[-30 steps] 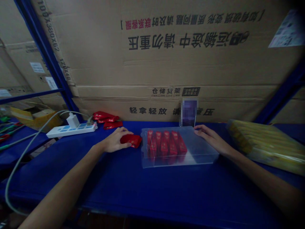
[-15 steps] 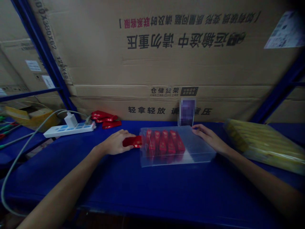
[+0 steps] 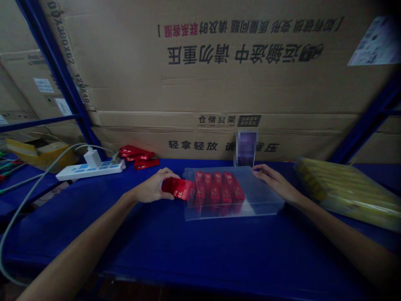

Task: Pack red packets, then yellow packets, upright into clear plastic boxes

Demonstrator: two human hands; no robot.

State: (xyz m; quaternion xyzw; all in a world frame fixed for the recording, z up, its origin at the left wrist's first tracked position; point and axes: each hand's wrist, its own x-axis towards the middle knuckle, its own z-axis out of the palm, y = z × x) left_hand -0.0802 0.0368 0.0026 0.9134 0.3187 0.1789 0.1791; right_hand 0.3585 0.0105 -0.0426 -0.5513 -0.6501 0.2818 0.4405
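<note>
A clear plastic box [image 3: 265, 200] lies on the blue shelf surface [image 3: 188, 246], with several red packets [image 3: 219, 190] in a row inside it. My left hand [image 3: 153, 188] is closed on one more red packet [image 3: 179, 188], whose end is at the box's open left side. My right hand [image 3: 274, 179] rests with fingers spread flat on the box's far right corner.
Three more red packets [image 3: 138, 156] lie at the back left beside a white power strip [image 3: 90, 169] with a charger and cable. A yellow wrapped bundle [image 3: 347, 190] sits at the right. Big cardboard cartons [image 3: 219, 83] form the back wall behind blue rack posts.
My left hand has carried the red packet rightward and tilted it up at the box's left opening. The right hand has stayed on the box.
</note>
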